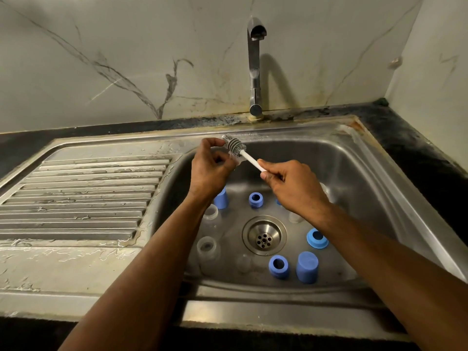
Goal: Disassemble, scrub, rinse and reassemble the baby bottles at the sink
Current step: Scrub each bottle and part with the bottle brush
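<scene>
Over the sink basin (354,188), my right hand (291,183) grips the white handle of a bottle brush (234,145); its grey bristle head points up and left. My left hand (211,165) pinches a small clear part, apparently a nipple (234,160), against the bristles. On the basin floor lie several blue pieces: rings (255,199), (316,238), (278,266) and caps (307,267), (221,198). Two clear bottles (206,249), (211,214) lie at the left, partly hidden by my left forearm. Another clear piece (243,262) sits near the front.
The steel drain (264,235) sits in the basin's middle. A chrome tap (254,67) stands behind, with no water running. A wet ribbed drainboard (83,196) lies to the left. Dark countertop (417,148) borders the sink at the right.
</scene>
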